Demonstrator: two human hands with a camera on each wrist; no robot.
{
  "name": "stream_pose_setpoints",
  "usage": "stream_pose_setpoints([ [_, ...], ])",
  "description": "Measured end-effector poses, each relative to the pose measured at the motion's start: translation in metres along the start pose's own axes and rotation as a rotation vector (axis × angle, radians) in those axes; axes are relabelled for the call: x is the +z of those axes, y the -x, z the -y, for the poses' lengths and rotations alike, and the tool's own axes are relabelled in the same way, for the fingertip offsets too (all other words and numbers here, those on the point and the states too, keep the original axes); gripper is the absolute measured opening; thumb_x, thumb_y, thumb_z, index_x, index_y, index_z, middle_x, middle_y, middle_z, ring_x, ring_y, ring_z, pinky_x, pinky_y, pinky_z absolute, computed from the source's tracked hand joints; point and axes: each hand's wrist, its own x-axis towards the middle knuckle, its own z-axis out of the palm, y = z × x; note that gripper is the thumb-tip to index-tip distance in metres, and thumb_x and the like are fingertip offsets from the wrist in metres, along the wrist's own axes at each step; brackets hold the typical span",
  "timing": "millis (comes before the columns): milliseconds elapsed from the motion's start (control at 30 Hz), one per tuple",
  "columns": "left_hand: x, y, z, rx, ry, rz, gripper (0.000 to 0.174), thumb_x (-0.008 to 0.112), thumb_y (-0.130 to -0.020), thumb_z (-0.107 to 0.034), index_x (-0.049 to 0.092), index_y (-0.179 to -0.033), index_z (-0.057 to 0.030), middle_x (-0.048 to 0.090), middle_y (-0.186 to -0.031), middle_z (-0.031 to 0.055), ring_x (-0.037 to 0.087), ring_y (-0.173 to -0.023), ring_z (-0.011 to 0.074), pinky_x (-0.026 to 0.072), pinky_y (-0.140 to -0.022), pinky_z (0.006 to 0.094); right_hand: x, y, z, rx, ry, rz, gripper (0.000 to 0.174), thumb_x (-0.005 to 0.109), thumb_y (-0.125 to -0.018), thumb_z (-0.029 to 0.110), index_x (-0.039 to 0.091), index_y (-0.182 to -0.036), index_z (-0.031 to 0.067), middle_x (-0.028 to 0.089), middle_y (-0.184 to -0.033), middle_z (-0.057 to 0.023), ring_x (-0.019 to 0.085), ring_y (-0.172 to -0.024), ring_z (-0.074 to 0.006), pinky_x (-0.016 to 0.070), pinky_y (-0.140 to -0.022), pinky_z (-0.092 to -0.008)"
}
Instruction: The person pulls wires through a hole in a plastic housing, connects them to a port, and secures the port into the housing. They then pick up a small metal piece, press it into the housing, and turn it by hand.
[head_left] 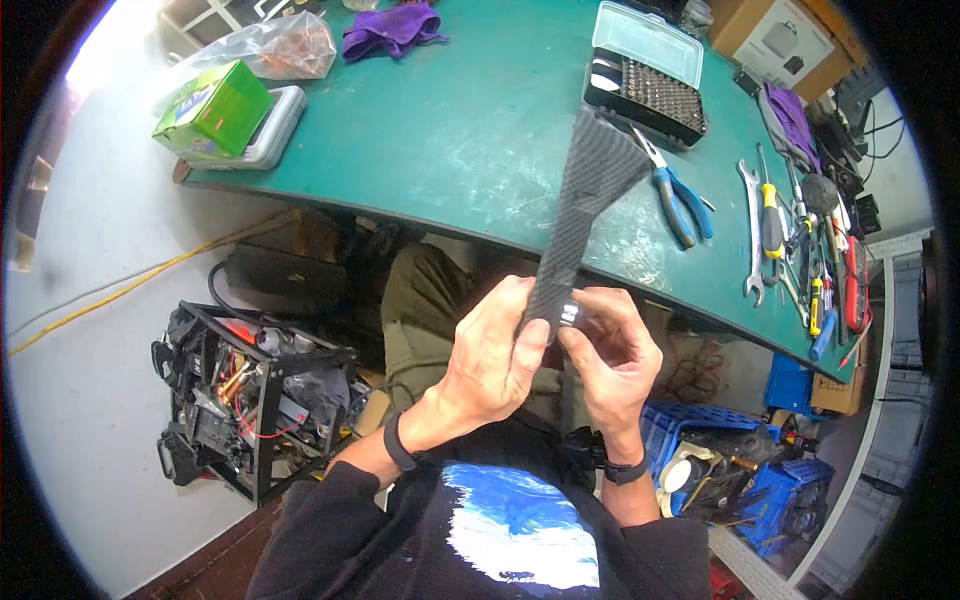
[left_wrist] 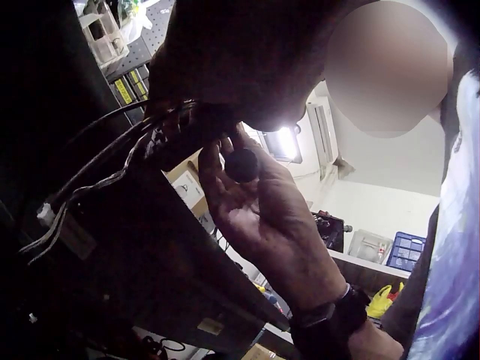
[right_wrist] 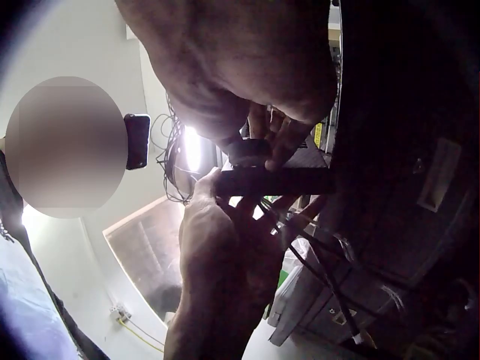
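Note:
My left hand (head_left: 492, 350) grips the narrow end of a long black part with a carbon-fibre weave (head_left: 575, 220), thumb along its near face. The part flares wide at its far end, over the table edge. Beside that narrow end, my right hand (head_left: 615, 350) pinches a small dark round piece (left_wrist: 241, 165) between curled fingers and thumb. A silver-white patch (head_left: 569, 314) shows at its fingertips. Seen from the right wrist, the round piece lies right against the bar (right_wrist: 277, 181). Thin wires (left_wrist: 97, 161) hang from the part under the hands.
On the green table (head_left: 480, 110) lie blue-handled pliers (head_left: 680, 205), an open bit case (head_left: 660, 95), a wrench (head_left: 752, 230) and several screwdrivers. A green box (head_left: 215, 110) stands at the left corner. A black-framed machine (head_left: 255, 400) and blue crates (head_left: 700, 420) flank the person's legs.

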Motion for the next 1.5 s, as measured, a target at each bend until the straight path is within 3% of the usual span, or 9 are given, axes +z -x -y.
stream_pose_setpoints([
  [167, -0.006, 0.01, 0.006, -0.176, 0.191, -0.086, 0.032, 0.039, -0.11, -0.023, 0.049, -0.127, 0.0023, 0.061, -0.101, 0.012, 0.059, -0.082, 0.0182, 0.0499, -0.073, 0.0337, 0.013, -0.005, 0.001, 0.011, -0.051, 0.03, 0.036, 0.074, -0.082, -0.012, 0.067, -0.116, -0.0046, 0.064, -0.115, -0.0133, 0.067, -0.097, -0.0174, 0.0568, -0.086, -0.0289],
  [267, -0.008, 0.014, 0.017, -0.35, 0.537, -0.196, 0.031, 0.032, -0.112, -0.025, 0.048, -0.125, -0.003, 0.058, -0.117, 0.0065, 0.057, -0.101, 0.0136, 0.0468, -0.091, 0.0279, 0.017, -0.009, -0.002, -0.04, 0.038, 0.079, 0.035, 0.074, -0.082, -0.011, 0.068, -0.115, -0.0038, 0.065, -0.115, -0.0145, 0.067, -0.095, -0.0175, 0.0571, -0.085, -0.0287],
  [500, -0.014, 0.022, 0.031, -0.552, 0.949, -0.298, 0.03, 0.034, -0.112, -0.028, 0.049, -0.125, -0.0056, 0.059, -0.12, 0.0061, 0.059, -0.111, 0.0145, 0.0462, -0.102, 0.0358, 0.025, -0.011, -0.004, -0.106, 0.122, 0.088, 0.03, 0.075, -0.08, -0.011, 0.07, -0.108, -0.002, 0.068, -0.108, -0.014, 0.068, -0.091, -0.0187, 0.0564, -0.08, -0.0289],
  [667, -0.021, 0.02, 0.03, -0.714, 1.211, -0.268, 0.031, 0.038, -0.111, -0.027, 0.049, -0.131, -0.0059, 0.059, -0.134, 0.0132, 0.057, -0.126, 0.0252, 0.0462, -0.109, 0.049, 0.023, -0.008, -0.007, -0.088, 0.132, 0.05, 0.025, 0.074, -0.08, -0.011, 0.071, -0.103, -0.0013, 0.069, -0.105, -0.0138, 0.066, -0.091, -0.0192, 0.0545, -0.079, -0.0285],
  [933, -0.027, 0.019, 0.036, -0.68, 1.173, -0.17, 0.026, 0.052, -0.106, -0.028, 0.047, -0.122, -0.008, 0.057, -0.136, 0.0151, 0.056, -0.127, 0.0316, 0.0442, -0.11, 0.0587, 0.012, -0.006, -0.013, -0.032, 0.177, -0.078, 0.022, 0.071, -0.085, -0.01, 0.07, -0.105, -0.0005, 0.062, -0.109, -0.0099, 0.059, -0.093, -0.0141, 0.0493, -0.081, -0.0256],
  [1167, -0.032, 0.02, 0.035, -0.653, 1.156, -0.099, 0.025, 0.049, -0.108, -0.017, 0.047, -0.131, -0.0082, 0.056, -0.137, 0.0099, 0.055, -0.128, 0.022, 0.0447, -0.111, 0.0478, 0.008, -0.002, -0.015, -0.014, 0.161, -0.062, 0.022, 0.07, -0.085, -0.01, 0.069, -0.105, -0.0011, 0.06, -0.111, -0.0106, 0.059, -0.095, -0.015, 0.0496, -0.083, -0.026],
  [1233, -0.031, 0.018, 0.032, -0.729, 1.096, -0.169, 0.031, 0.052, -0.105, -0.027, 0.046, -0.128, -0.0077, 0.057, -0.137, 0.0175, 0.058, -0.126, 0.0341, 0.0443, -0.11, 0.0576, 0.009, -0.003, -0.014, -0.033, 0.153, -0.055, 0.022, 0.07, -0.085, -0.01, 0.069, -0.106, -0.0012, 0.06, -0.112, -0.0107, 0.059, -0.095, -0.015, 0.05, -0.082, -0.026],
  [1400, -0.03, 0.02, 0.035, -0.738, 1.135, -0.133, 0.04, 0.05, -0.105, -0.031, 0.044, -0.137, -0.0072, 0.056, -0.139, 0.0178, 0.057, -0.127, 0.0347, 0.047, -0.106, 0.0544, 0.008, -0.003, -0.015, -0.046, 0.172, -0.025, 0.023, 0.071, -0.085, -0.01, 0.069, -0.106, -0.0014, 0.059, -0.113, -0.011, 0.06, -0.096, -0.0152, 0.0508, -0.081, -0.0263],
  [1500, -0.032, 0.017, 0.033, -0.751, 1.32, -0.144, 0.033, 0.046, -0.106, -0.019, 0.044, -0.137, -0.0073, 0.054, -0.141, 0.0145, 0.053, -0.131, 0.0304, 0.0426, -0.112, 0.0588, 0.007, -0.003, -0.017, -0.057, 0.168, -0.015, 0.024, 0.072, -0.085, -0.009, 0.069, -0.107, -0.0013, 0.059, -0.114, -0.0108, 0.06, -0.096, -0.0151, 0.0509, -0.081, -0.0265],
])
